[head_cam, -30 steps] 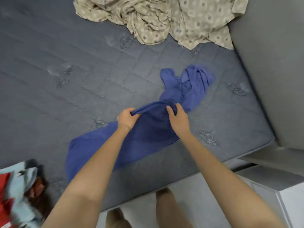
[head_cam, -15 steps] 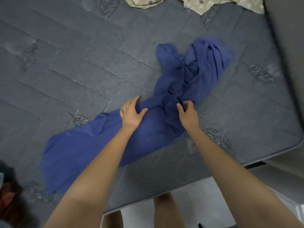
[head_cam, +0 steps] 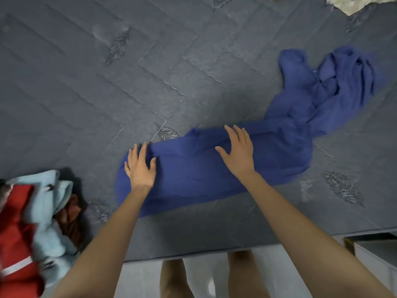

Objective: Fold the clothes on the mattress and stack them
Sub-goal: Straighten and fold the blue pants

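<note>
clothes pile (head_cam: 32,222): far left, on the mattress (head_cam: 86,72) near its front edge; loose heap, not a squared stack, blurred.
red garment (head_cam: 15,229): front of the pile, white stripe across it, partly cropped by the frame edge.
light-blue garment (head_cam: 49,190): behind and right of the red one, touching it.
brown fabric (head_cam: 71,214): tucked at the pile's right side, mostly covered.
left hand (head_cam: 140,168): palm down, fingers straight and spread, pressing flat on the left end of the blue garment; nothing gripped.
blue garment (head_cam: 193,175): on the mattress, centre to right, near the front edge; left and middle laid out as a broad band with a few soft ridges (garment type not readable).
right hand (head_cam: 238,151): palm down, fingers spread, flat on the middle of the band near its far edge; nothing gripped. Well apart from the left hand, same cloth under both.
bunched end (head_cam: 335,87): right part of the blue garment, twisted and crumpled, angled away toward the far right.
beige patterned cloth (head_cam: 348,3): top right corner, mostly cropped, well apart from the blue garment.
legs (head_cam: 176,278): bottom centre, bare, on pale floor (head_cam: 141,280) against the mattress front.
white unit (head_cam: 376,259): lower right, off the mattress, just past its front edge.
</note>
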A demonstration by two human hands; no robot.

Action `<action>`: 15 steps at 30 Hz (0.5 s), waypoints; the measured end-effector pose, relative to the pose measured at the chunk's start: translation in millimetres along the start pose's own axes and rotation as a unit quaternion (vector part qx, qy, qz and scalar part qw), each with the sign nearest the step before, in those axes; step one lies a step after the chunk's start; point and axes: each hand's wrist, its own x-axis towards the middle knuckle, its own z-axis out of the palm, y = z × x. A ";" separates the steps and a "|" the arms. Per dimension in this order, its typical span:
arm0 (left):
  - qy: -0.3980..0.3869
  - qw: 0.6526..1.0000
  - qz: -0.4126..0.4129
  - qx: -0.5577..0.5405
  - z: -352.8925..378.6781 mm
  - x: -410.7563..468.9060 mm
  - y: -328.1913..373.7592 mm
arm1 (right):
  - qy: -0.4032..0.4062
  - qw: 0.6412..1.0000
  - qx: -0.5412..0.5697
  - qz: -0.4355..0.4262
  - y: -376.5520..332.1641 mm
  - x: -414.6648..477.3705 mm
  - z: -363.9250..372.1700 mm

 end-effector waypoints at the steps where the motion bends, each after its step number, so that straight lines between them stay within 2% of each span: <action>1: 0.000 1.000 -0.007 -0.003 -7.4 1.5 -14.9 | -0.008 1.000 -0.005 -0.012 -12.7 -1.9 12.1; 4: -0.010 0.999 -0.017 -0.043 -25.9 6.5 -57.8 | -0.029 0.999 -0.015 -0.041 -46.0 -9.2 46.5; 8: -0.047 0.984 -0.034 -0.166 -37.1 6.6 -103.0 | -0.054 0.995 -0.050 -0.065 -78.6 -17.0 85.2; 15: -0.035 0.960 -0.099 -0.260 -36.8 25.1 -120.4 | -0.089 0.987 -0.102 -0.090 -120.4 -12.3 128.8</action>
